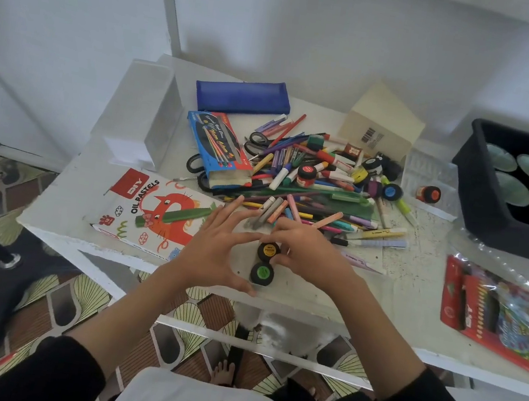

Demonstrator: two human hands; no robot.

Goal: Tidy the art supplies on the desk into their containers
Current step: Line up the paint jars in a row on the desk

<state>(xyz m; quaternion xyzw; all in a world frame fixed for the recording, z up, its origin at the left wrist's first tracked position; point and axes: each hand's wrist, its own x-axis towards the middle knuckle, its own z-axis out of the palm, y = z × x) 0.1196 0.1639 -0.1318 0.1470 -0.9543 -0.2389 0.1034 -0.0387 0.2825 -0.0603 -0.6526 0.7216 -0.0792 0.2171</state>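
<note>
Near the desk's [304,296] front edge the right hand [305,252] pinched the yellow-lidded paint pot [268,251], which touched the green-lidded paint pot [262,272], apparently gathering pots apart from the pen heap [311,173], while the left hand [215,248], fingers spread, fenced them.

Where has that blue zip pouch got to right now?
In the head view, the blue zip pouch lies at the far edge of the desk, left of centre, just behind the blue pencil box.

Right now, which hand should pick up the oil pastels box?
Probably left: the left hand is open beside the oil pastels box; the right hand is farther, at the yellow-labelled pot.
</note>
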